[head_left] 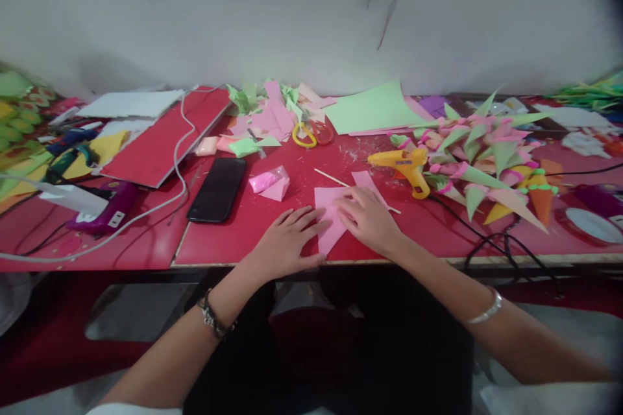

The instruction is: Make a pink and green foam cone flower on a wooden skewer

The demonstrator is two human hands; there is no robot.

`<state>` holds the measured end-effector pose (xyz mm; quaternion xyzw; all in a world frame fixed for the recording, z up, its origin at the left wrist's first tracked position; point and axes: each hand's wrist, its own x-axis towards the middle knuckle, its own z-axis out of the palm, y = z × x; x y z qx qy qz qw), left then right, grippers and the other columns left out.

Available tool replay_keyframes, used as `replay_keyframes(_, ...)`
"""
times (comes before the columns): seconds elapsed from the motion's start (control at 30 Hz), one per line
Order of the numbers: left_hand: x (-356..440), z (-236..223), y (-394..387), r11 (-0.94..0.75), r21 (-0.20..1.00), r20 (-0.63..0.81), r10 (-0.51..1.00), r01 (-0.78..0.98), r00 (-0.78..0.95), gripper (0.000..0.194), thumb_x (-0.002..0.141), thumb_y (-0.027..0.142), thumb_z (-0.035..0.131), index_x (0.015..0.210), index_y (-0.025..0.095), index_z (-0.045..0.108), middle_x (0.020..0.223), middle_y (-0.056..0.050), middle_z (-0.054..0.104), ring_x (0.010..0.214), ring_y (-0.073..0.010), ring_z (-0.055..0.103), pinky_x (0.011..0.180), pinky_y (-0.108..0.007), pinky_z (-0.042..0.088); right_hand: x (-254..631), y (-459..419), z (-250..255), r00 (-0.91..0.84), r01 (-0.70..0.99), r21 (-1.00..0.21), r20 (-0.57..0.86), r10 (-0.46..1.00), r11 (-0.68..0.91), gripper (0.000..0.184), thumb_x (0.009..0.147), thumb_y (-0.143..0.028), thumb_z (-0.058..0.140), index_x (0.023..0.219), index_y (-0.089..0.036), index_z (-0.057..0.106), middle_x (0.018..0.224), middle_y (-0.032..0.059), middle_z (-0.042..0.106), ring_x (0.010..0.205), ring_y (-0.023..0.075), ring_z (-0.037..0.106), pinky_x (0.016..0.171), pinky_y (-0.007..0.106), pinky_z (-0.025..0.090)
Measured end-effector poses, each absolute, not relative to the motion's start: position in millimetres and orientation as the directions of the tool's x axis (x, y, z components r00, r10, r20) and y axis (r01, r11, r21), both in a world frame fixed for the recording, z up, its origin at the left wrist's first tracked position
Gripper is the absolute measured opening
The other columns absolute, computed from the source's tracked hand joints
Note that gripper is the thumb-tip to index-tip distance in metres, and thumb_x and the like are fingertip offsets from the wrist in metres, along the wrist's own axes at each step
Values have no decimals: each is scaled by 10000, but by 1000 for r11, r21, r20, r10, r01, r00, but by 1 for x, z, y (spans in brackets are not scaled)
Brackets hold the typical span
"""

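A pink sheet of paper point(327, 200) lies flat on the red table near its front edge, under my fingers. My left hand point(291, 243) rests at its left side with fingers stretched and apart, the fingertips touching the paper. From the right, my right hand point(368, 220) lies over the sheet, its fingers slightly bent and pressed down on it. The hand hides part of the paper. Just behind it are a thin white stick point(331, 177) and a pink paper strip point(363, 179). To the left sits a small pink packet point(270, 181) with a folded paper piece.
A yellow glue gun point(402, 165) lies right of my hands, its black cord point(487, 243) looping at the table edge. Pink-green paper cones point(479, 155) are heaped beyond. Scissors point(313, 134), paper scraps point(272, 113), a phone point(217, 189) and a white cable point(182, 136) are around.
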<state>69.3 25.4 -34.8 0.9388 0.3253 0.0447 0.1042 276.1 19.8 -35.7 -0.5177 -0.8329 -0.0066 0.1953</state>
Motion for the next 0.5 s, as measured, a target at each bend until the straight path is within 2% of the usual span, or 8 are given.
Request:
replay_keyframes(0.07, 69, -35, 26, -764, 239, 10, 619, 599, 785, 621, 785, 589, 353, 1324, 284, 306, 1423, -6, 270, 1296, -215, 229, 1039, -410, 208, 277, 3, -32, -505, 792, -176, 349, 789, 585, 230, 830, -212, 421, 960, -202, 610, 1041, 104, 525, 981, 228, 451, 852, 374, 360)
replay_keyframes(0.13, 69, -35, 27, -758, 250, 4, 623, 602, 782, 638, 773, 590, 377, 1327, 283, 299, 1423, -1, 271, 1294, -216, 232, 1039, -413, 211, 278, -13, -31, -641, 691, -189, 286, 712, 698, 243, 823, -236, 441, 993, -234, 614, 1079, 85, 510, 1007, 220, 430, 871, 360, 361)
replay_keyframes(0.2, 70, -35, 28, -752, 253, -1, 629, 609, 778, 652, 764, 582, 399, 1331, 279, 290, 1419, 1, 281, 1290, -215, 238, 1037, -412, 219, 280, -25, -32, -693, 651, -188, 248, 677, 735, 289, 815, -298, 464, 1069, -246, 592, 1082, 86, 514, 1005, 231, 416, 878, 377, 363)
replay_keyframes(0.37, 70, -34, 27, -756, 236, -14, 625, 610, 780, 675, 750, 570, 425, 1333, 257, 293, 1414, -5, 290, 1288, -222, 242, 1039, -411, 220, 291, -29, -36, -650, 712, -163, 217, 729, 683, 326, 803, -371, 481, 1085, -258, 601, 1110, 94, 525, 1019, 255, 396, 878, 404, 366)
replay_keyframes(0.5, 68, -28, 23, -771, 224, 10, 613, 596, 790, 643, 784, 571, 352, 1329, 232, 311, 1426, 3, 261, 1291, -240, 232, 1045, -403, 209, 306, -23, -32, -557, 794, -144, 214, 802, 590, 331, 814, -417, 458, 1053, -268, 630, 1124, 119, 524, 1035, 276, 390, 897, 426, 338)
